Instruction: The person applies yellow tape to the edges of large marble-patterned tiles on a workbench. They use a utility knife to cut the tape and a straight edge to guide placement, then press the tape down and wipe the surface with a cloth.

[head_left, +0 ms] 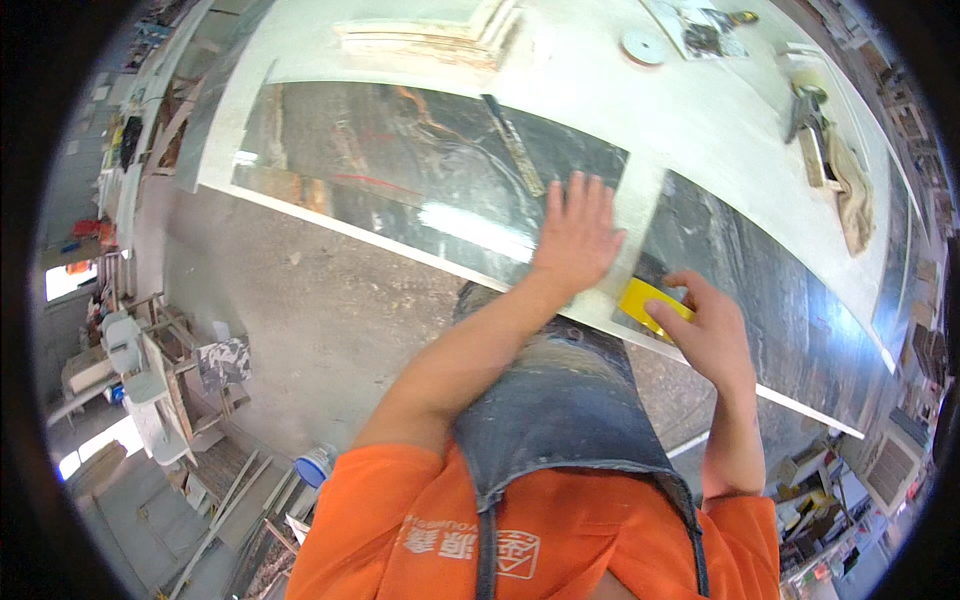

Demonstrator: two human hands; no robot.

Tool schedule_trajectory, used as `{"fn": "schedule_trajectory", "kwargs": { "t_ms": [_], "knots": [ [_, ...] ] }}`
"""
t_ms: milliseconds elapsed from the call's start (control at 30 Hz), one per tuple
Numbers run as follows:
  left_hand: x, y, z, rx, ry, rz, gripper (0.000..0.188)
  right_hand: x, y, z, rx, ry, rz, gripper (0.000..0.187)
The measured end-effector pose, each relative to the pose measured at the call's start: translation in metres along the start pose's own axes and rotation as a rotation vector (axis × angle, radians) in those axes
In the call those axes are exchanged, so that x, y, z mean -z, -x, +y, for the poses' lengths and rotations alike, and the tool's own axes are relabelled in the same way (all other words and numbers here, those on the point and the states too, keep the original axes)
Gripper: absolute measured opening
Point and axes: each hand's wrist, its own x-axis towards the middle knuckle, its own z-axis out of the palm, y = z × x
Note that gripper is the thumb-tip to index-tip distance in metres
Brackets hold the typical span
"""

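My left hand [578,232] lies flat with fingers spread on the right end of a dark, glossy, stone-patterned slab [375,135]. In my right hand [712,325] is a flat bright-yellow piece [643,306], gripped near the thumb; its exact kind cannot be made out. It is over the near left corner of a second dark slab [745,265], and a pale gap separates the two slabs. A narrow, worn strip-like tool [515,145] with a dark end rests on the first slab, just beyond my left fingertips.
Both slabs lie on a pale worktable [585,100]. Towards its far side are stacked pale strips [430,38], a round disc [644,47] and a power tool [735,18]. A brownish cloth [853,190] lies at the right. A blue-and-white bucket [314,466] stands on the floor at lower left.
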Motion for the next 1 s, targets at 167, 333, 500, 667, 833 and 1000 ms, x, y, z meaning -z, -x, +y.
{"fn": "schedule_trajectory", "kwargs": {
  "t_ms": [167, 333, 500, 667, 833, 1000],
  "knots": [
    [-0.001, -0.005, 0.009, -0.123, 0.051, 0.055, 0.058, -0.009, 0.009, 0.001, -0.045, -0.123, 0.057, 0.045],
    [0.028, 0.005, -0.002, -0.233, 0.573, 0.124, 0.047, -0.008, 0.022, -0.006, -0.105, -0.238, 0.203, 0.040],
    [0.056, -0.002, -0.015, -0.529, 0.942, -0.173, 0.044, -0.001, 0.004, -0.043, 0.082, -0.144, 0.593, 0.033],
    [0.043, -0.015, -0.025, -0.784, 0.971, -0.313, 0.052, -0.026, -0.093, -0.146, 0.173, -0.056, 0.371, 0.040],
    [0.014, -0.015, -0.027, -0.839, 1.065, -0.340, 0.061, -0.093, -0.208, -0.181, -0.080, 0.182, 0.105, 0.021],
    [0.029, -0.033, -0.033, -0.858, 1.093, -0.629, 0.055, -0.120, -0.225, -0.170, -0.096, 0.042, 0.292, 0.017]
  ]
}}
